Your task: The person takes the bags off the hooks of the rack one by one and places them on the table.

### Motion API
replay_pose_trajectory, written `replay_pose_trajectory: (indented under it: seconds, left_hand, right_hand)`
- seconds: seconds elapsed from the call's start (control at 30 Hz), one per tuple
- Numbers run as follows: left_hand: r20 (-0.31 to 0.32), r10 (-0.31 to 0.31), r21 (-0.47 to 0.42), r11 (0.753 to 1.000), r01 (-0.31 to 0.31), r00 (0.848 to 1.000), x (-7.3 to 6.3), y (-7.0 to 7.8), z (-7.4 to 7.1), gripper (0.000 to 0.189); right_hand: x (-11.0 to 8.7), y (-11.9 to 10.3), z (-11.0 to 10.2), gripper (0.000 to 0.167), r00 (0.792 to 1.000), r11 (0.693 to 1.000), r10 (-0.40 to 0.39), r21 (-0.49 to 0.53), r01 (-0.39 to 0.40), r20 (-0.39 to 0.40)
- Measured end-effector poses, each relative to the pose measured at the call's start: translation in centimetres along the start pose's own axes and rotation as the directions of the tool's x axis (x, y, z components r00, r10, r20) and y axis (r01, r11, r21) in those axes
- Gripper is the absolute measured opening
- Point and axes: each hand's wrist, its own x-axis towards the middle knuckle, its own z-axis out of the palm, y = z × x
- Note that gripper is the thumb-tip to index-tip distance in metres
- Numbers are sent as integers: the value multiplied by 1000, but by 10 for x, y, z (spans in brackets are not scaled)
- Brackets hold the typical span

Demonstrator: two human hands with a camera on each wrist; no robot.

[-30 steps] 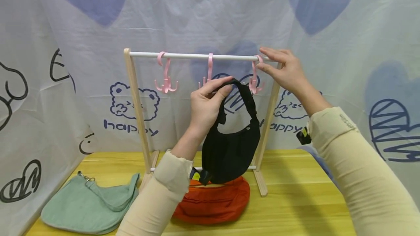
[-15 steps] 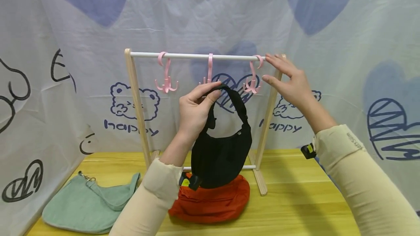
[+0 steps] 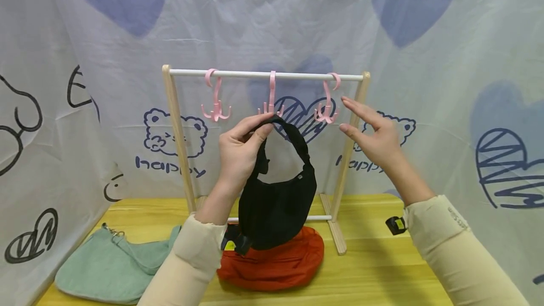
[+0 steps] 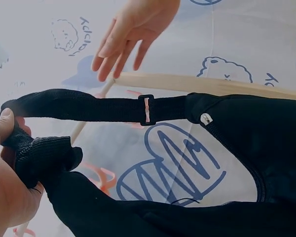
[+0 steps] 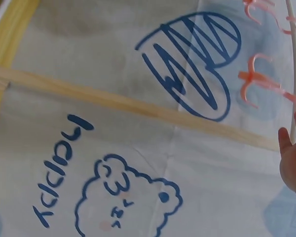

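Observation:
My left hand (image 3: 241, 148) pinches the strap of a black shoulder bag (image 3: 276, 209) between thumb and fingers, and the bag hangs from it in front of the rack. In the left wrist view a buckle (image 4: 147, 109) and a zipper pull (image 4: 206, 119) show on the bag. To the right, my right hand (image 3: 378, 138) is in the air with nothing in it, fingers extended, just beside the right-hand pink hook (image 3: 326, 103). Pink hooks also hang at the middle (image 3: 272, 91) and left (image 3: 216, 98) of the white rail (image 3: 242, 74).
An orange-red bag (image 3: 276, 268) lies on the yellow table (image 3: 365, 235), partly behind the black bag. At the left lies a mint green bag (image 3: 106, 266). Wooden posts (image 3: 180, 140) hold up the rack, and a printed cloth (image 3: 272, 18) hangs behind it.
My left hand has moved left and slightly down with the black bag. The right hand has come off the right-hand hook and rail, moving right and down; that hook now hangs slightly farther left.

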Motion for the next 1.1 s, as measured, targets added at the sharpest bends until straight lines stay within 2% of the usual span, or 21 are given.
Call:
replay_pose_trajectory:
  seconds: [0.17,0.33,0.47,0.77,0.93,1.1]
  left_hand:
    - [2,12,4,1000,-12,1000,-1,4,-6,24]
    - [9,-7,8,1000,7,1000,-1,6,-13,25]
    - [16,-26,12,1000,25,1000,-2,8,-16,25]
    - [40,-67,5,998,66,997,-5,12,-23,26]
    - [48,-97,11,995,96,994,-6,13,-24,27]
    - [60,-102,9,995,101,993,-7,12,-25,27]
  right_hand:
    - [-16,0,15,64,999,990,-35,135,30,31]
    - [-34,1,33,66,996,968,-48,249,29,71]
    - [-51,3,45,66,993,960,-51,280,19,105]
    - [-88,4,74,69,984,952,10,299,-64,180]
    - [-101,3,92,66,985,942,36,324,-91,171]
    - [-108,4,109,68,992,910,30,408,-77,119]
